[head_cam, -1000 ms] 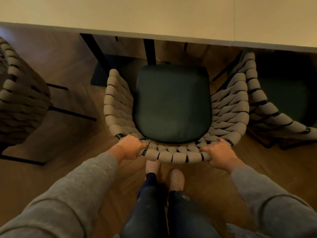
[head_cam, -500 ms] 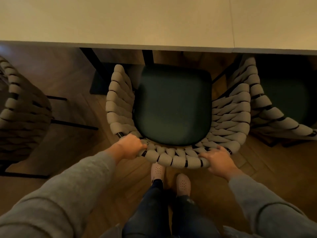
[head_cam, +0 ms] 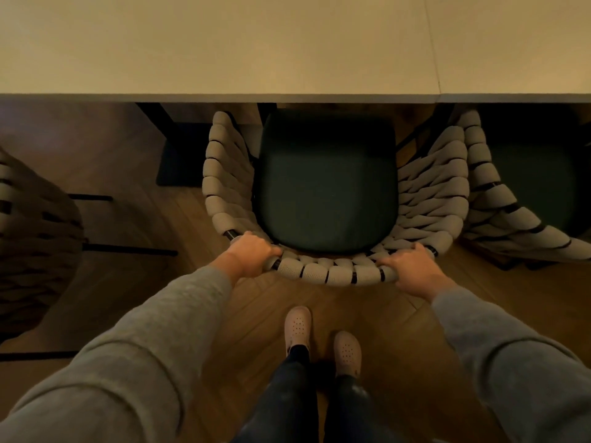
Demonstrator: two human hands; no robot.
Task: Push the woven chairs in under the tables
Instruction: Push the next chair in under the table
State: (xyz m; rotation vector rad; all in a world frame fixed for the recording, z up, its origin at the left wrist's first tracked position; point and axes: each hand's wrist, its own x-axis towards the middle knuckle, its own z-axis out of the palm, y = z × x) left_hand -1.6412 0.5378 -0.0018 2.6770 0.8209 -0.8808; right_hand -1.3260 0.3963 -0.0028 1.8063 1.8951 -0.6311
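Note:
A woven chair (head_cam: 224, 174) with beige rope weave and a dark green seat cushion (head_cam: 326, 183) stands straight ahead of me. Its front edge reaches just under the pale table top (head_cam: 224, 46). My left hand (head_cam: 251, 252) is closed on the left end of the chair's curved back rail. My right hand (head_cam: 412, 266) grips the right end of the same rail. Grey sleeves cover both my arms.
A second woven chair (head_cam: 499, 203) sits close on the right, partly under the table. A third chair (head_cam: 32, 225) stands in shadow at the left, out from the table. A black table leg and foot (head_cam: 179, 155) stand left of the chair. My feet (head_cam: 319, 340) are behind it on the wooden floor.
The chair has slid forward toward the table, its front edge now meeting the table's edge. Both hands stayed on the back rail and my feet stepped after it.

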